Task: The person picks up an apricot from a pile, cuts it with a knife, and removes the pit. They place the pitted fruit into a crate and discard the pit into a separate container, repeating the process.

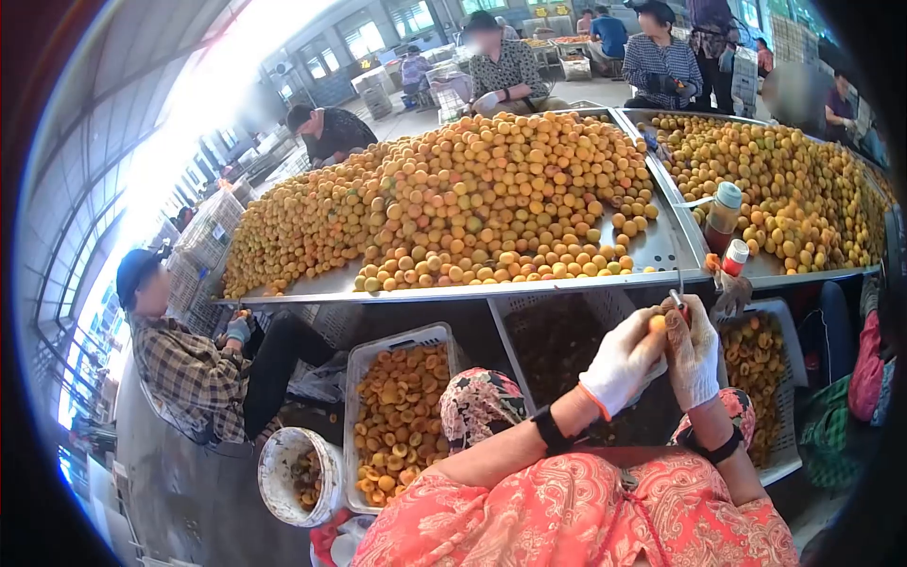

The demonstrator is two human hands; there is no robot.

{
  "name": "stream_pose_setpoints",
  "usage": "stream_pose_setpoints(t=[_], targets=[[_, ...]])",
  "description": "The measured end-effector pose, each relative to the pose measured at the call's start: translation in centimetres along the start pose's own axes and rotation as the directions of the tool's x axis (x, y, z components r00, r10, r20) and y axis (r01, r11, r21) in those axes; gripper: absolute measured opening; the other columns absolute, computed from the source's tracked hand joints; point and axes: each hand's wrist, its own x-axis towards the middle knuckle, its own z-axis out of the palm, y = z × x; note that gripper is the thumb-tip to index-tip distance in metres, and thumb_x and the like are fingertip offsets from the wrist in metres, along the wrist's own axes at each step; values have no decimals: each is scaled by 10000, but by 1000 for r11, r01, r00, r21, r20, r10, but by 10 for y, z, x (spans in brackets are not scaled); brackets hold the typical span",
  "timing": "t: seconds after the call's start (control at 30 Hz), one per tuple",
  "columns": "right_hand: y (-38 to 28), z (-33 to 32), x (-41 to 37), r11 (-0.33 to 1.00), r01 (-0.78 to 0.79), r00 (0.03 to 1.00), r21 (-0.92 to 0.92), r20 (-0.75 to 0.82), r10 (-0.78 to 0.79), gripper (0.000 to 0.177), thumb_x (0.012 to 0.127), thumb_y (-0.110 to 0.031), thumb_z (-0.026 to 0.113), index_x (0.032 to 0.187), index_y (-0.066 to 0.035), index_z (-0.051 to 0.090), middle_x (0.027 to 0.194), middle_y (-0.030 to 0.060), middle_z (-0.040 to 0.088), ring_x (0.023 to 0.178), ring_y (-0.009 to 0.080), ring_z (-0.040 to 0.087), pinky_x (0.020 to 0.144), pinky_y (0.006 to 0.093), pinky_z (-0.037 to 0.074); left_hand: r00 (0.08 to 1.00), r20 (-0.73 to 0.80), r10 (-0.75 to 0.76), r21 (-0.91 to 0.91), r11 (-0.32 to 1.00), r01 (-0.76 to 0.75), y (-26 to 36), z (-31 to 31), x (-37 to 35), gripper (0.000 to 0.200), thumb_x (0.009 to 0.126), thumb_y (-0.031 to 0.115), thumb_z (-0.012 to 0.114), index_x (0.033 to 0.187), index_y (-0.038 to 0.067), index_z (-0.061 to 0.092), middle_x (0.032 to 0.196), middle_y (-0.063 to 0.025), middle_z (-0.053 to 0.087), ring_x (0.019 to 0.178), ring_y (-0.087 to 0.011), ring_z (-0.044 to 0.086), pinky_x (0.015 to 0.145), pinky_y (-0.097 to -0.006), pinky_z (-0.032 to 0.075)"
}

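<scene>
My left hand [622, 361], in a white glove, is closed around a small orange apricot [657, 324]. Close beside it, my right hand [693, 352], its glove stained brown at the fingers, grips a small knife [676, 300] with a thin metal blade pointing up. Both hands are together in front of the metal table's edge [567, 284]. Whole apricots [510, 180] are heaped on the table beyond them. Under my forearms, to the left, a white crate [353, 373] holds halved apricots [402, 416].
A white bucket [274, 463] with scraps stands left of the crate. Another crate [795, 354] of apricot halves is at my right. A capped bottle [723, 215] and a red-labelled bottle [735, 257] stand on the table. A person in a checked shirt [194, 378] sits at left; others work behind the heap.
</scene>
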Motion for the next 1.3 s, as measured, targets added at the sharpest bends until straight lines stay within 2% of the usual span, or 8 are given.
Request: stream_pose_setpoints(t=[0.1,0.17,0.4,0.57,0.87,1.0,1.17,1.3], targets=[[-10,0,2,999,-44,995,-29,89,47,176,997,-203,565,975,-28,574,747,-12,512,682,63,450,593,238,406,1000,4,-10,101,995,9,6,-1,-6,376,1007,148,494,1360,19,489,968,-44,599,800,-84,548,729,-239,474],[-10,1,4,999,-41,992,-31,114,44,185,994,-207,568,954,-26,567,741,-12,509,680,65,447,589,241,405,951,-42,306,248,925,-287,-10,-1,-5,419,1017,143,468,1419,28,439,1020,-53,579,860,-87,550,773,-238,474],[-3,15,1,941,-267,946,210,243,214,240,998,-251,584,861,-57,548,746,-49,485,697,29,411,567,211,367,992,-63,109,123,987,-100,-2,-7,-16,479,1036,172,440,1492,60,348,1021,-10,578,857,-92,558,777,-237,478],[-6,27,0,992,-76,990,99,123,64,228,981,-221,590,851,-38,550,692,2,487,692,42,424,570,247,400,980,-40,-195,-594,793,134,9,1,-16,409,1032,247,494,1430,158,460,942,34,601,748,-62,556,620,-224,442],[2,31,-1,845,434,901,-314,177,-397,238,841,-215,708,802,-53,539,614,124,527,528,288,565,515,360,452,803,82,-590,-762,483,432,2,-3,-13,315,880,462,612,960,158,632,905,-21,664,800,-209,655,672,-391,549],[13,27,3,955,211,975,-208,116,-190,239,823,-238,719,835,-60,560,635,172,541,568,378,566,524,395,464,819,73,-569,-682,570,458,11,-4,-2,260,893,423,560,841,172,606,743,-15,589,609,-175,562,489,-324,432],[37,17,7,901,-302,953,313,113,281,241,946,-252,622,844,-33,614,678,9,599,628,56,531,536,255,455,821,186,-540,-717,496,489,2,-22,0,265,902,362,532,926,105,592,740,-61,566,571,-198,505,539,-330,427],[33,10,10,811,-396,914,431,101,393,148,955,-153,592,892,-20,611,735,-4,616,646,36,526,530,218,422,903,180,-389,-743,549,384,-4,-32,0,311,950,349,511,1044,61,584,863,-122,634,654,-268,580,601,-438,486]])
